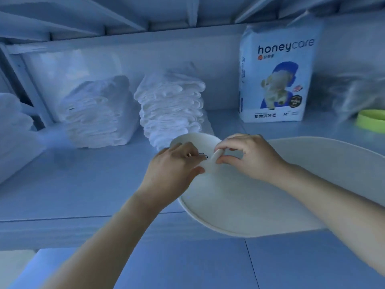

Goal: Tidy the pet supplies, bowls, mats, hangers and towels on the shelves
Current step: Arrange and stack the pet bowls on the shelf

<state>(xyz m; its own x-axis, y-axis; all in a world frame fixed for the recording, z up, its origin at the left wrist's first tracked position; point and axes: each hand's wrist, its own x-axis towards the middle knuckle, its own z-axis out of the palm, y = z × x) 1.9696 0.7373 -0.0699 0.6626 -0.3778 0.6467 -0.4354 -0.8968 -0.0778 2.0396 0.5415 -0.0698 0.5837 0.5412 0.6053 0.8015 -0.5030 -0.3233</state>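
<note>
A large white feeding mat (260,197) with a raised rim lies on the shelf and juts over its front edge. One rounded end of the mat (198,142) curls upward. My left hand (177,163) pinches that curled part from the left. My right hand (248,155) pinches the mat's rim between thumb and fingers from the right. Two stacks of folded white pads or towels (100,115) (170,107) stand behind on the shelf.
A white "honeycare" pet pad pack (277,76) stands upright at the back right. A green bowl (373,120) and a clear plastic bag (354,90) sit at the far right. More white fabric (14,126) lies at the left edge. The upper shelf hangs low overhead.
</note>
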